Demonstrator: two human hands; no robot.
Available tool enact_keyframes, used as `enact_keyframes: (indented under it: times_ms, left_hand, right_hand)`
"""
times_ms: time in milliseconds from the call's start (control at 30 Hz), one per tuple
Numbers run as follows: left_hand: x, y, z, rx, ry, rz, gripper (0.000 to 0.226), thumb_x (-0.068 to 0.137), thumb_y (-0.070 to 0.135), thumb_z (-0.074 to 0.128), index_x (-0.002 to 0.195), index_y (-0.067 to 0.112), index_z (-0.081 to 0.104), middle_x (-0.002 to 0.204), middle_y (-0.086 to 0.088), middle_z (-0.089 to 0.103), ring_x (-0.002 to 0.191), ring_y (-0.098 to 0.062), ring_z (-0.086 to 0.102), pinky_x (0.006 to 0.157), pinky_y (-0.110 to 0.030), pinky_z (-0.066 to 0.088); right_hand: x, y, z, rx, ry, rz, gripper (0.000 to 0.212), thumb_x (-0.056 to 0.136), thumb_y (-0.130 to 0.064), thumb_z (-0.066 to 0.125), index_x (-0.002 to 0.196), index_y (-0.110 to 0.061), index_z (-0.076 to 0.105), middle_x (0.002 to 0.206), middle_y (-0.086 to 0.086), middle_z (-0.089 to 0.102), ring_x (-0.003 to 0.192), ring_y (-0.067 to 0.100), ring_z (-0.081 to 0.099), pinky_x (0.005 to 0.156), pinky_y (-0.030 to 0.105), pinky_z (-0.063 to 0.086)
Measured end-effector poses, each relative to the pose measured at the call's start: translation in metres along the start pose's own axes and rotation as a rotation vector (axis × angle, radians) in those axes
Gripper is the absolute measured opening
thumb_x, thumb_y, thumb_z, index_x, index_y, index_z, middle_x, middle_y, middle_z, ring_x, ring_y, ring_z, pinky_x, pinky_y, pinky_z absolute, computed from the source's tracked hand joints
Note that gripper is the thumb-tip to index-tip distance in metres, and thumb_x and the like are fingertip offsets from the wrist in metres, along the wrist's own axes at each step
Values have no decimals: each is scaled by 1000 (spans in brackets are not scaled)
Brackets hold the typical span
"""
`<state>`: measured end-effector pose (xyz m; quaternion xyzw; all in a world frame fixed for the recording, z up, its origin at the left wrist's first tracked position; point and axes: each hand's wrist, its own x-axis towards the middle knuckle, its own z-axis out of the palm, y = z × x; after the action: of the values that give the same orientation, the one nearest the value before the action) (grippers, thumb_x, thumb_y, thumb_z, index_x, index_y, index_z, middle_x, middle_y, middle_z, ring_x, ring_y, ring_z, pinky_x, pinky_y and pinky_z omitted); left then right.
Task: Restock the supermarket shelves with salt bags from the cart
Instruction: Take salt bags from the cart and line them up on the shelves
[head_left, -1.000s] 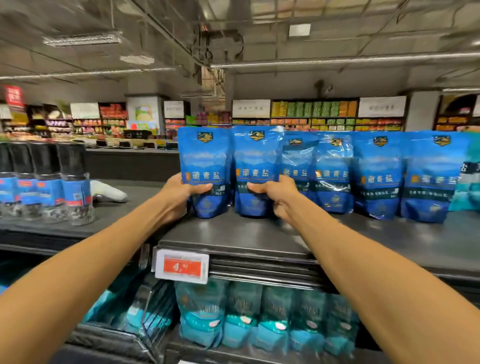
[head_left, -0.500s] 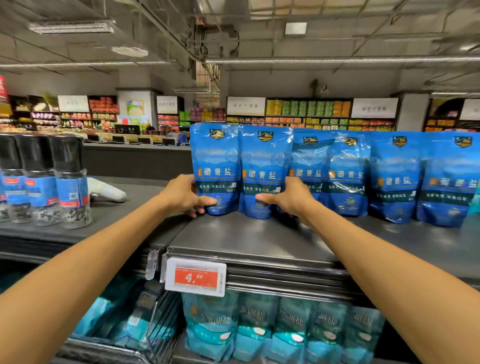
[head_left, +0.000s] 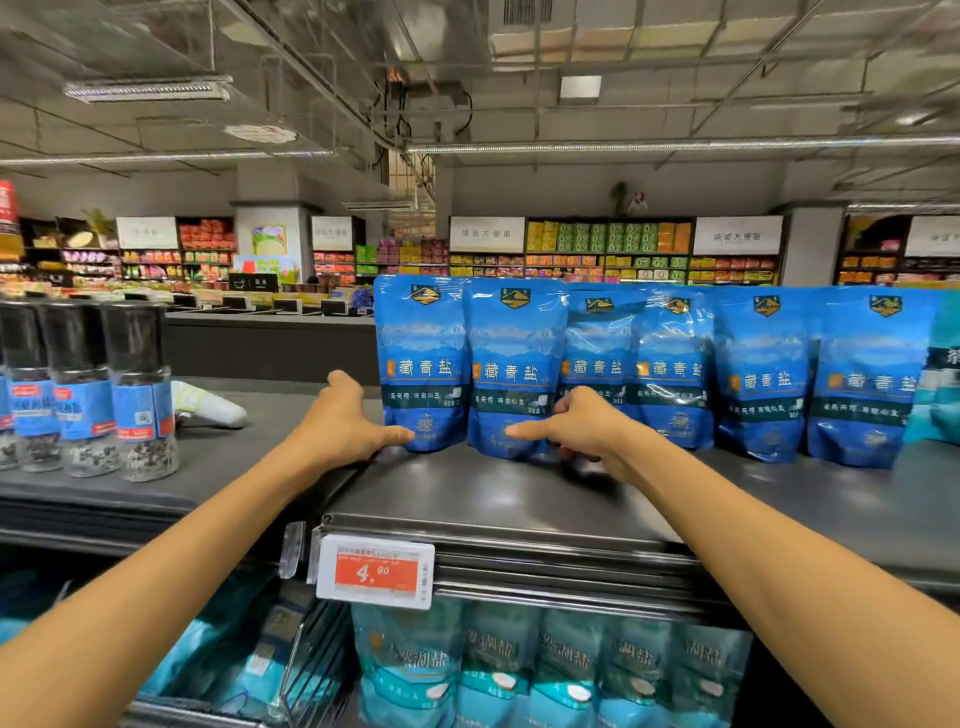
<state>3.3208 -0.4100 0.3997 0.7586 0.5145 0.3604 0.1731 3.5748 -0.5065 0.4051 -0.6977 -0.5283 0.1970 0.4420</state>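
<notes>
Both arms reach to the top shelf (head_left: 519, 499). The left hand (head_left: 343, 421) is spread, thumb tip against the first salt bag (head_left: 423, 364), fingers straight beside it. The right hand (head_left: 582, 428) has its thumb across the second salt bag (head_left: 514, 369), fingers curled round its right edge. Both bags stand upright. Price tag (head_left: 375, 570) below the fingers.

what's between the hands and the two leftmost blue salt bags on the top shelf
Nothing visible. The left hand touches the lower left of the leftmost bag, and the right hand is on the base of the second bag.
</notes>
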Motion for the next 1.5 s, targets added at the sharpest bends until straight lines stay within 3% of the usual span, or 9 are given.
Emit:
enact_keyframes:
  times_ms: [133, 233, 333, 533, 667, 867, 1033, 1267, 1500]
  left_hand:
    - [-37, 6, -2, -212, 228, 50, 39, 83, 36, 76, 100, 12, 50, 88, -2, 58, 83, -20, 57, 70, -34, 43]
    - [-67, 19, 0, -396, 287, 144, 19, 87, 25, 73, 83, 16, 57, 73, -2, 60, 65, -18, 54, 61, -31, 43]
    - [-105, 43, 16, -651, 184, 216, 17, 87, 19, 73, 76, 18, 60, 63, -2, 57, 51, -13, 47, 49, -24, 40]
    - [-181, 111, 78, -957, -4, 310, 18, 85, 16, 67, 87, 4, 54, 53, 1, 46, 43, -14, 36, 41, -20, 30]
    - [-231, 158, 136, -1039, -118, 308, 14, 78, 24, 66, 81, 13, 57, 57, -8, 48, 43, -17, 38, 41, -22, 31]
    - [-314, 219, 254, -1172, -452, 210, 6, 76, 20, 63, 73, 17, 60, 59, -9, 55, 36, -18, 39, 36, -17, 30]
    - [-387, 258, 350, -1107, -764, 97, 14, 93, -1, 56, 82, 8, 56, 58, -9, 57, 34, -17, 39, 32, -16, 28]
    - [-493, 304, 453, -843, -1223, 194, 14, 93, -5, 57, 84, 6, 53, 61, -11, 51, 40, -10, 42, 36, -11, 32]
    - [-577, 330, 533, -596, -1589, 368, 18, 93, -8, 55, 82, 6, 57, 65, -8, 55, 46, -4, 48, 42, -9, 34]
  right_hand:
    - [-30, 7, -22, 41, 7, 22, 79, 71, -41, 86, 129, -7, 43, 100, 8, 62, 70, 15, 50, 56, 24, 37]
    - [-62, 13, -41, 282, 124, -9, 52, 86, -30, 73, 125, -9, 46, 87, 8, 62, 60, 16, 51, 59, 30, 41]
    - [-107, 24, -65, 532, 222, -117, 30, 89, -19, 69, 115, -14, 55, 80, 6, 64, 53, 13, 57, 50, 26, 44]
    - [-210, 83, -118, 582, 283, -332, 17, 87, -11, 70, 103, -15, 64, 75, 9, 65, 57, 21, 55, 50, 26, 42]
    - [-269, 142, -158, 591, 435, -339, 18, 89, 2, 62, 98, -13, 66, 76, 16, 66, 53, 19, 53, 48, 22, 42]
    - [-360, 243, -205, 550, 697, -259, 16, 90, 8, 55, 98, -4, 62, 71, 19, 62, 46, 20, 49, 47, 20, 42]
    - [-444, 314, -233, 499, 873, -65, 29, 93, 3, 56, 90, -23, 69, 71, 16, 64, 45, 16, 47, 44, 18, 41]
    - [-552, 387, -249, 453, 1219, 294, 26, 93, -2, 60, 88, -26, 70, 72, 10, 70, 51, 15, 55, 43, 22, 44]
    - [-638, 429, -235, 429, 1677, 551, 18, 95, 6, 53, 91, -8, 64, 61, 2, 66, 39, 7, 46, 37, 16, 37]
